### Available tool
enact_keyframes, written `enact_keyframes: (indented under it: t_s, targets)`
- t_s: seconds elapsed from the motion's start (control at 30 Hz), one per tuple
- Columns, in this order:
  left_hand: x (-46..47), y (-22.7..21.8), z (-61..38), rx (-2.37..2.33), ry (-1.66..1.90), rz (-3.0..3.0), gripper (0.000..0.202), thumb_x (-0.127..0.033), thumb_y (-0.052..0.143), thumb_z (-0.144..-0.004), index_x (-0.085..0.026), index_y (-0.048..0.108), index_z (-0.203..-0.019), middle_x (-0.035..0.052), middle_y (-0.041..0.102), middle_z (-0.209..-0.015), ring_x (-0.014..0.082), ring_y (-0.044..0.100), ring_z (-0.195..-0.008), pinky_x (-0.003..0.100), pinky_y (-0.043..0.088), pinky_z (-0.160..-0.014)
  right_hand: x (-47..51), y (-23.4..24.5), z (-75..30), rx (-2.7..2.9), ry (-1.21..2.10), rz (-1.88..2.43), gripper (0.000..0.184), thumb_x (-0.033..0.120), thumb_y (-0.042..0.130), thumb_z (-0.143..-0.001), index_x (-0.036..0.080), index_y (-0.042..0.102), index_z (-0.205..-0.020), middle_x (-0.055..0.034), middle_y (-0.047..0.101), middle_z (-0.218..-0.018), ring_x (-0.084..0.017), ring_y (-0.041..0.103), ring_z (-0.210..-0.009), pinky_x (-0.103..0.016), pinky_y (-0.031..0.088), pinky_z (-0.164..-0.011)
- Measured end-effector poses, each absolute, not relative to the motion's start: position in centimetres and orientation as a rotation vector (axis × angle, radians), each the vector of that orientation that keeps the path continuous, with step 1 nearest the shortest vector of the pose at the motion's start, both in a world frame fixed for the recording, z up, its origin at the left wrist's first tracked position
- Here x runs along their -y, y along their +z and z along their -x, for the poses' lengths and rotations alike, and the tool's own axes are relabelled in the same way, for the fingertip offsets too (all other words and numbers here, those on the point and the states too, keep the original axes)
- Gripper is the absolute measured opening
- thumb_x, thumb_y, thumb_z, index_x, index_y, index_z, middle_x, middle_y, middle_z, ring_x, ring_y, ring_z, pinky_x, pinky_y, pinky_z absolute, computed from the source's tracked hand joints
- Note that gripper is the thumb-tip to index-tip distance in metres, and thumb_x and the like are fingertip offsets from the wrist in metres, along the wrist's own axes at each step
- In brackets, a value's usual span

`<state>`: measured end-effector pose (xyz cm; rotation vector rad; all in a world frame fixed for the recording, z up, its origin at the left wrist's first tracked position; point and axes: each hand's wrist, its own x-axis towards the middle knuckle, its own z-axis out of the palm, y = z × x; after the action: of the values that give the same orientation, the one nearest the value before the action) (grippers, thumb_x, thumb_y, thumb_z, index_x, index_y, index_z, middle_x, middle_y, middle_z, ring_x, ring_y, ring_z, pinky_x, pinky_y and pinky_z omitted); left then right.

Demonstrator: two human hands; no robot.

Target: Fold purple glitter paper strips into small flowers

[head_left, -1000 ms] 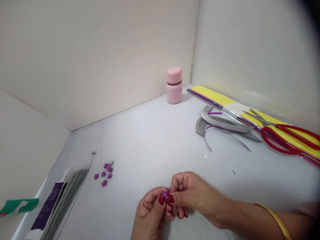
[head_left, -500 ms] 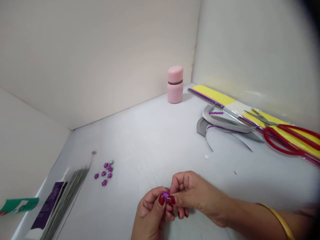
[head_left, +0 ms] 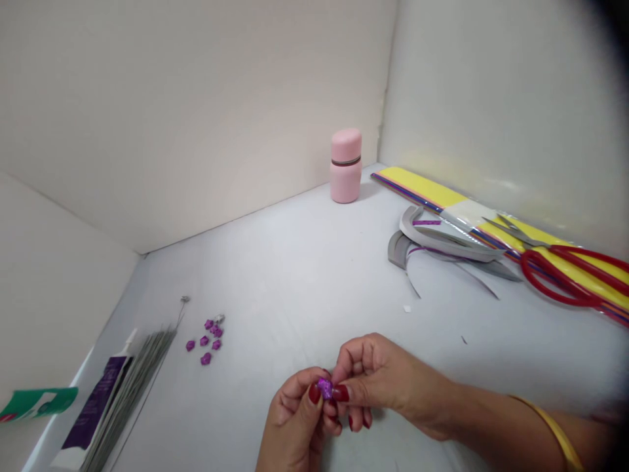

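Observation:
Between the fingertips of both hands sits a small glittery purple paper star (head_left: 325,388). My left hand (head_left: 299,410) pinches it from the left with thumb and forefinger. From the right, the thumb and fingers of my right hand (head_left: 381,380) close on its other side. The star's underside is hidden by fingers. Off to the left, several similar purple paper stars (head_left: 206,358) lie in a loose group, with a silver one (head_left: 219,319) at the edge of it.
A purple-and-white glue tube (head_left: 93,410) and a bundle of thin wires (head_left: 130,393) lie at left. A pink flask (head_left: 346,167) stands at the back. On the right are grey and purple paper strips (head_left: 442,246), red-handled scissors (head_left: 555,275) and packaged coloured paper (head_left: 417,187).
My fingers have shifted slightly on the purple paper star, and more of it shows between the thumbs. The things on the table stay in place.

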<state>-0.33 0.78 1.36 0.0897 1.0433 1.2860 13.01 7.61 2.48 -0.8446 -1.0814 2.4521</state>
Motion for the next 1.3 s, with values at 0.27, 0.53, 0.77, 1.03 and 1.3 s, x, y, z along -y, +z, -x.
enact_keyframes:
  t_s: [0.27,0.53,0.77,1.03,1.3]
  targets:
    - [-0.6,1.4,0.4,-1.05,1.282,-0.124,0.029,-0.031,0.087,-0.042,-0.016,0.074,-0.063,-0.0021,0.063,-0.041,0.004,0.055,-0.037,0.012,0.04,-0.04,-7.5,2.8,-13.0,1.07,2.457,0.886,0.03,0.035,0.075,-0.063,0.013,0.056,-0.068,-0.0023,0.067,-0.061,-0.007,0.055,-0.046,-0.017,0.035,-0.044]
    - [-0.7,1.5,0.3,-1.046,1.293,-0.131,0.028,-0.03,0.087,-0.043,-0.016,0.074,-0.063,-0.0019,0.064,-0.041,0.0039,0.056,-0.038,0.01,0.043,-0.04,-7.4,2.7,-13.0,1.061,2.428,0.901,0.03,0.036,0.074,-0.062,0.013,0.056,-0.069,-0.0012,0.065,-0.058,-0.007,0.054,-0.046,-0.018,0.034,-0.044]
    - [-0.9,2.1,0.1,-1.014,1.227,0.059,0.027,-0.026,0.087,-0.039,-0.016,0.072,-0.058,-0.0031,0.061,-0.036,0.0009,0.053,-0.03,0.005,0.039,-0.035,-6.5,2.6,-12.5,1.124,2.263,0.87,0.027,0.035,0.074,-0.064,0.014,0.057,-0.066,-0.0009,0.065,-0.06,-0.008,0.055,-0.05,-0.021,0.041,-0.051]
    - [-0.7,2.0,0.1,-0.979,1.226,0.066,0.028,-0.027,0.087,-0.04,-0.016,0.072,-0.06,-0.0031,0.062,-0.037,0.0012,0.054,-0.032,0.005,0.039,-0.035,-7.0,2.7,-12.5,1.06,2.352,0.929,0.032,0.035,0.078,-0.058,0.013,0.056,-0.067,0.0003,0.063,-0.056,-0.008,0.053,-0.047,-0.019,0.038,-0.046]
    - [-0.8,2.1,0.1,-1.008,1.21,0.019,0.028,-0.026,0.088,-0.038,-0.016,0.073,-0.059,-0.0019,0.063,-0.037,0.0023,0.054,-0.032,0.007,0.04,-0.036,-7.6,2.5,-13.0,0.998,2.514,0.91,0.029,0.028,0.077,-0.056,0.012,0.057,-0.068,0.0003,0.063,-0.055,-0.006,0.052,-0.043,-0.016,0.034,-0.041]
